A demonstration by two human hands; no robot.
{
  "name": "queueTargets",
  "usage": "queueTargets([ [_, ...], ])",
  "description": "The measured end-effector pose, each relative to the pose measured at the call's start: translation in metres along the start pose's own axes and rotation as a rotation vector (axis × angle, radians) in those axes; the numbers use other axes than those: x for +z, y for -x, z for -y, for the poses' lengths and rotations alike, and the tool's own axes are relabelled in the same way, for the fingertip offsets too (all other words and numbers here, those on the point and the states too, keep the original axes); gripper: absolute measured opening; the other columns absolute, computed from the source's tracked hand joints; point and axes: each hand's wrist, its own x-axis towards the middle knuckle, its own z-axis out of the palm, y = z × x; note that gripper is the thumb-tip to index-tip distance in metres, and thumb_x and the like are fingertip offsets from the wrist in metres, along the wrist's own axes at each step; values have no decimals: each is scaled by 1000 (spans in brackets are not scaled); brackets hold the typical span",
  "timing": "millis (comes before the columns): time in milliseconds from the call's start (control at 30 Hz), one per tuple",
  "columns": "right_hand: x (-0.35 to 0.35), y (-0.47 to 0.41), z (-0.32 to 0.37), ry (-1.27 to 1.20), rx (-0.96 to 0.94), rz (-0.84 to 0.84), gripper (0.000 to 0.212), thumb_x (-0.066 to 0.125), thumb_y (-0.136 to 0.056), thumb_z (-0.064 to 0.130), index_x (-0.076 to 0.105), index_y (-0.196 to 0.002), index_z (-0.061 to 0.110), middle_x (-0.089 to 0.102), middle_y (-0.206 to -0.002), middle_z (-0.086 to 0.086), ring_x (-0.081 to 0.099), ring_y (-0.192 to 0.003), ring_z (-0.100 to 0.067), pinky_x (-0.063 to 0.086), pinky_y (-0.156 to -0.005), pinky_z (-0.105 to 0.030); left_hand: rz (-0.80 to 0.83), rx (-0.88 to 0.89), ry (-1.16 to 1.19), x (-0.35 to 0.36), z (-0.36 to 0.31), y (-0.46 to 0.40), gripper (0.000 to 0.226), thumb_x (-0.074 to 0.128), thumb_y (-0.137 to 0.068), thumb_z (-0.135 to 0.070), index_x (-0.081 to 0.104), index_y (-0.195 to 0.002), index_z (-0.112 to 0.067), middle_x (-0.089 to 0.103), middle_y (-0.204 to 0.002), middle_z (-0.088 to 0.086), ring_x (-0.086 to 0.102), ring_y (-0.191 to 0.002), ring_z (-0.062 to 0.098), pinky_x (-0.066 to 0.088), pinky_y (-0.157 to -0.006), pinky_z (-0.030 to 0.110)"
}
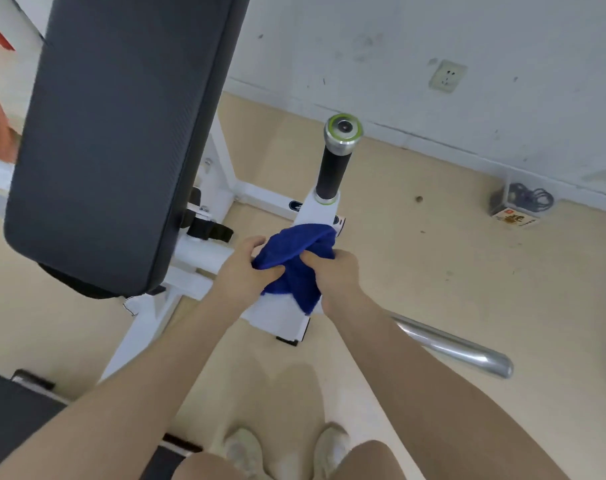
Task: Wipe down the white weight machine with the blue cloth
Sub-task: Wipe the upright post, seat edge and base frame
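Observation:
The blue cloth (296, 259) is bunched over the white arm of the weight machine (280, 315), just below its black handle grip (332, 171) with a silver, green-ringed end cap. My left hand (247, 268) grips the cloth's left side with curled fingers. My right hand (334, 270) pinches the cloth's right side, and a loose end hangs down between the two hands. More of the white frame (222, 157) runs behind the pad.
A large dark padded backrest (118, 133) rises at the left. A chrome bar (460, 348) juts out at the right, under my right forearm. A small box with cables (517, 206) lies by the wall. My shoes (287, 452) stand on the beige floor below.

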Motion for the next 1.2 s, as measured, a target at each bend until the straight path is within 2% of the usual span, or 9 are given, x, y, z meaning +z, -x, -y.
queueTargets([
  [100,1,-14,13,49,-28,-41,16,69,-79,11,60,-90,7,63,-81,-6,62,-80,-27,51,-67,-32,0,-61,-12,-1,-8,-2,58,69,-81,-17,43,-133,-21,62,-109,7,62,-95,21,52,-83,35],
  [267,3,-12,19,119,-86,-58,25,69,-79,17,53,-97,11,61,-88,-2,60,-81,-22,48,-67,-32,48,-61,-36,-6,-20,1,55,68,-82,-11,44,-129,-22,61,-104,0,56,-84,1,41,-64,12],
  [367,0,12,-3,122,-47,-30,36,69,-78,16,45,-104,12,59,-98,-2,60,-86,-20,52,-73,-35,106,-102,0,-11,-23,3,59,69,-82,-15,41,-133,-24,57,-111,1,59,-89,10,48,-70,20],
  [500,2,32,-19,157,-49,-12,39,67,-81,15,37,-105,21,54,-93,7,54,-81,-11,42,-66,-23,187,-133,-9,-18,-29,-9,52,63,-86,-30,41,-133,-33,51,-122,-1,53,-104,15,44,-81,25],
  [633,11,2,8,154,-109,-69,45,70,-78,12,39,-110,21,56,-99,6,57,-89,-14,44,-73,-25,231,-68,-1,-23,-49,-49,36,47,-96,-26,45,-132,-31,56,-116,-4,54,-91,0,40,-66,13],
  [800,13,-8,21,134,-174,-104,57,69,-80,10,39,-128,17,50,-105,14,51,-88,1,40,-71,-13,376,9,-91,-22,-59,-82,40,46,-97,-21,42,-135,-33,63,-110,-2,62,-97,16,50,-83,29],
  [900,13,10,-5,247,-197,-81,64,70,-79,15,36,-132,20,47,-117,12,48,-103,-4,42,-86,-23,422,14,-138,-13,-61,-88,43,47,-95,-20,41,-135,-35,64,-108,1,62,-96,19,48,-82,30],
  [1033,14,20,-18,519,-224,-105,64,68,-78,23,34,-132,20,47,-116,2,51,-101,-14,45,-79,-29,420,7,-161,-10,-63,-96,47,47,-94,-13,43,-135,-35,68,-99,6,65,-96,26,47,-90,36],
  [1200,10,-11,9,512,-257,-81,76,70,-78,26,28,-141,13,46,-118,-4,49,-106,-21,46,-84,-34,478,10,-134,-15,-60,-100,55,49,-93,-9,37,-140,-35,68,-96,4,64,-92,22,50,-91,40],
])
